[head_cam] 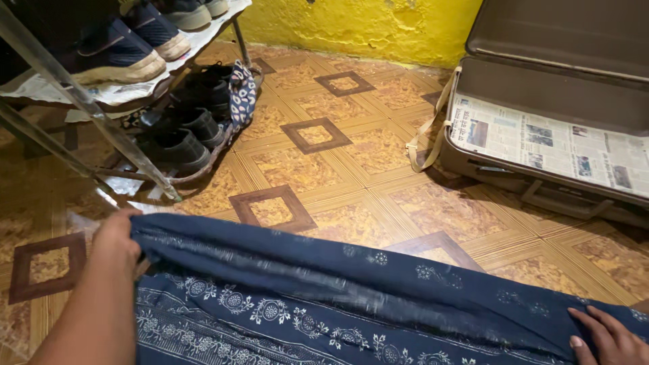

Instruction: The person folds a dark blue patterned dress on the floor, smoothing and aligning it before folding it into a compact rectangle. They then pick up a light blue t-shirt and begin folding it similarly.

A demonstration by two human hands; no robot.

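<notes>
Blue printed cloth (351, 297): left hand (118, 240) clenched on folded edge; right hand (608, 338) flat, fingers spread, pressing it.

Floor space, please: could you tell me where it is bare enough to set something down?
The tiled floor is bare between the shoe rack, the open suitcase and the blue cloth. It is crowded under the rack, where dark shoes sit.
</notes>
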